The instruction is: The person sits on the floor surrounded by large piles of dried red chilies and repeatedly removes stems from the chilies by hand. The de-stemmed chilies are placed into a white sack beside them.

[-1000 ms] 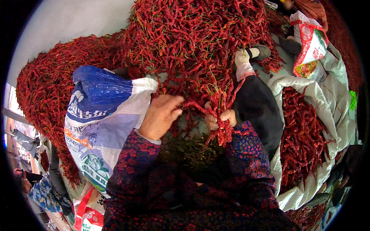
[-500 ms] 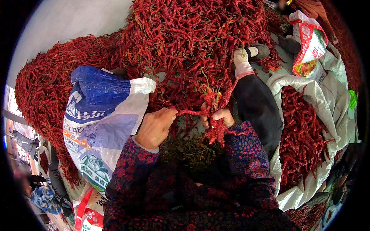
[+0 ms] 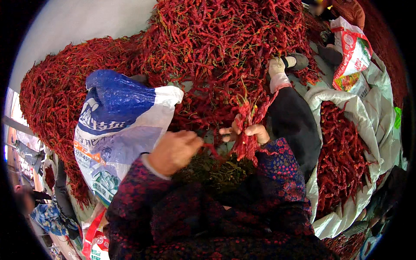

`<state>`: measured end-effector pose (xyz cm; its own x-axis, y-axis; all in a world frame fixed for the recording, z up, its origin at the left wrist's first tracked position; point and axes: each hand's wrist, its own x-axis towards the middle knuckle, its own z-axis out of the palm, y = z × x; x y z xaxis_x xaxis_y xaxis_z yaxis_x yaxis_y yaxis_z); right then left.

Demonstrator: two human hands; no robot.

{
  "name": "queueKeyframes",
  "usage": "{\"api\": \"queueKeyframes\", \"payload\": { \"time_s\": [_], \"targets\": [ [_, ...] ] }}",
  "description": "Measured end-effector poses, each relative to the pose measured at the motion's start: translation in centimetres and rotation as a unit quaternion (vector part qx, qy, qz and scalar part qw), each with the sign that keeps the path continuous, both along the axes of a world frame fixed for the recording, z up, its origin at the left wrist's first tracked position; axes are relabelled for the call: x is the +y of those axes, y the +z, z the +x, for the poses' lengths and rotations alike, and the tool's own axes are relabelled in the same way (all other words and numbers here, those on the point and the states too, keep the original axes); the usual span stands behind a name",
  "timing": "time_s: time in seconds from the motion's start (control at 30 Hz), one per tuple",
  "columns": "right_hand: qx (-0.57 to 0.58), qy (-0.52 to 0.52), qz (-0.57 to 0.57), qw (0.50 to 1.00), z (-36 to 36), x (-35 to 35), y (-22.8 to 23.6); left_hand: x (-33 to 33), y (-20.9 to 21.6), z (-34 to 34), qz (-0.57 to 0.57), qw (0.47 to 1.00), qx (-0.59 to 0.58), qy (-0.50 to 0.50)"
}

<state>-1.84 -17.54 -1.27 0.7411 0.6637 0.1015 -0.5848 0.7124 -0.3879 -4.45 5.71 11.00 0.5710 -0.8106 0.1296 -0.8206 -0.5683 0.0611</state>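
A bunch of dried red chilies (image 3: 246, 130) with greenish stems is gripped in my right hand (image 3: 256, 131), thumb across it and some fingers stretched out on its left side. My left hand (image 3: 175, 151) is to the left of the bunch and apart from it; motion blurs its fingers. A single blurred red chili (image 3: 211, 151) shows just beside the left fingertips, and I cannot tell if they touch it. Below both hands lies a dark heap of stems and leafy scraps (image 3: 219, 171). The big pile of chilies (image 3: 216, 43) spreads in front of me.
A blue and white woven sack (image 3: 121, 117) stands close on my left. To the right, an opened white sack (image 3: 377, 147) holds more chilies. My dark-trousered leg (image 3: 297, 125) reaches forward beside it. Other people sit at the far right (image 3: 349, 13) and lower left (image 3: 52, 219).
My left hand was pinching a chili drawn out from the bunch; now it has come away, with the chili free of the bunch. The right hand still holds the bunch, its fingers looser.
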Motion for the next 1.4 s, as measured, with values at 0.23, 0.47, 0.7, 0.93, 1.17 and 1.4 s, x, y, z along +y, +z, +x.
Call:
{"api": "queueKeyframes", "payload": {
  "time_s": [0.23, 0.47, 0.7, 0.93, 1.17, 1.4],
  "targets": [
    [-0.011, -0.048, -0.114, 0.992, -1.0, -0.3, -1.0, -5.8, -2.5, 1.4, 0.024, 0.999, -0.031, 0.009],
    [0.031, 0.021, -0.126, 0.991, -1.2, -0.3, -0.6, -5.8, -3.0, 2.0, -0.031, 0.999, 0.015, 0.029],
    [0.042, -0.044, -0.241, 0.969, -1.5, 0.7, 1.7, -4.6, -4.3, 1.3, -0.056, 0.991, 0.112, 0.044],
    [-0.012, -0.135, -0.312, 0.940, -1.3, 1.0, 0.5, -5.1, -7.1, 0.6, -0.137, 0.977, 0.121, 0.105],
    [-0.023, -0.187, -0.273, 0.944, -1.3, 0.9, 0.9, -6.0, -7.4, 1.0, -0.409, 0.676, 0.547, 0.277],
    [-0.055, -0.054, -0.208, 0.975, -2.2, 0.9, 2.5, -3.1, -11.5, 1.4, -0.006, 0.980, 0.021, 0.196]
  ]
}}
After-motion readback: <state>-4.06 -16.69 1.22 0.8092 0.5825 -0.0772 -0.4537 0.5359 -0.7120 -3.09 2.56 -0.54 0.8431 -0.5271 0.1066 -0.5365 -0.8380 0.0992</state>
